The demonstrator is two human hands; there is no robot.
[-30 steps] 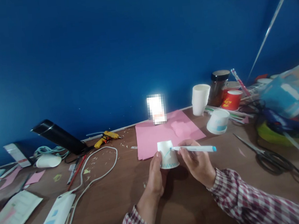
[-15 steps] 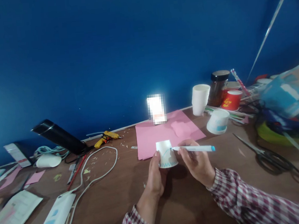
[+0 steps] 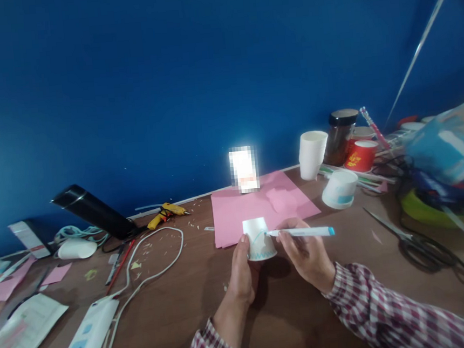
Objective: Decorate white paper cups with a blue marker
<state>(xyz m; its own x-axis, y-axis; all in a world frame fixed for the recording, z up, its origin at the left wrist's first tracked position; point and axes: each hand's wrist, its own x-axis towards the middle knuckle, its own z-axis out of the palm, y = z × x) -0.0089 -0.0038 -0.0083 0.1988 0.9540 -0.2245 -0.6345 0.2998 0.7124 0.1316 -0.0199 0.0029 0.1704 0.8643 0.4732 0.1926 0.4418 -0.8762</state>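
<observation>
While the left hand (image 3: 242, 273) holds a cup (image 3: 258, 243), the right hand (image 3: 307, 257) brings a marker (image 3: 312, 232) to it

As I watch through the head camera, the cup stands upside down, its wide rim lowest, between the hands and in front of the pink paper (image 3: 229, 212). The left hand grips it from the left side, thumb against the wall. The right hand pinches the marker, whose tip is at the cup's right part; I cannot tell whether it touches. I see a blue zigzag near the rim and a curved blue line higher up. Whether the cup rests on the surface (image 3: 167, 320) I cannot make out.

Right of the paper I have the stacked cups (image 3: 312, 157), a jar (image 3: 341, 143), a red cup (image 3: 361, 157) and a second upturned cup (image 3: 340, 189), with scissors (image 3: 421, 252) nearer me. Left of it lie a glue gun (image 3: 166, 215) and a power strip (image 3: 86, 341).
</observation>
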